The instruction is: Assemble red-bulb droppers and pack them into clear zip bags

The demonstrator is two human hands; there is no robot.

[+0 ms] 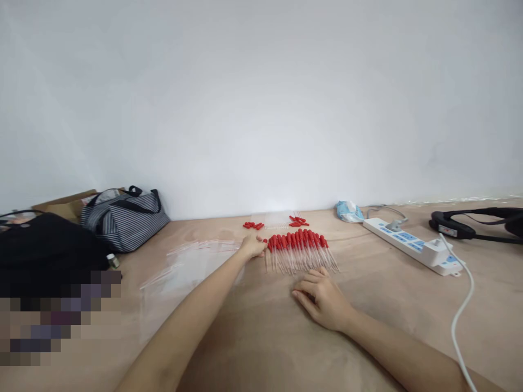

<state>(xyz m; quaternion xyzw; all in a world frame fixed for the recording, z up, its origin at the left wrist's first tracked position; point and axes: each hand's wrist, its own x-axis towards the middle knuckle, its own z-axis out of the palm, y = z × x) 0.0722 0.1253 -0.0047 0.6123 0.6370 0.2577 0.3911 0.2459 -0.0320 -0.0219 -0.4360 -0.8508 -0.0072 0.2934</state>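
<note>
A row of thin pale sticks with red heads point(300, 239) lies side by side on the table, heads toward the wall. My left hand point(253, 247) is at the row's left end, its fingertips closed on the leftmost red-headed stick. That stick's head just shows past the fingers. Below the row my right hand point(321, 299) rests on the tabletop, fingers loosely bent and thumb apart, holding nothing. Clear plastic bags point(192, 267) lie flat under and beside my left forearm. Loose red pieces point(254, 225) sit behind the row, with more red pieces point(299, 221) farther right.
A white power strip point(408, 245) with a plugged-in cable point(457, 321) lies at right, near a black headset point(453, 224). A blue-and-white crumpled packet point(348, 211) is by the wall. At left are a striped bag point(126, 220), a black bag point(49, 256) and a small bottle point(112, 261).
</note>
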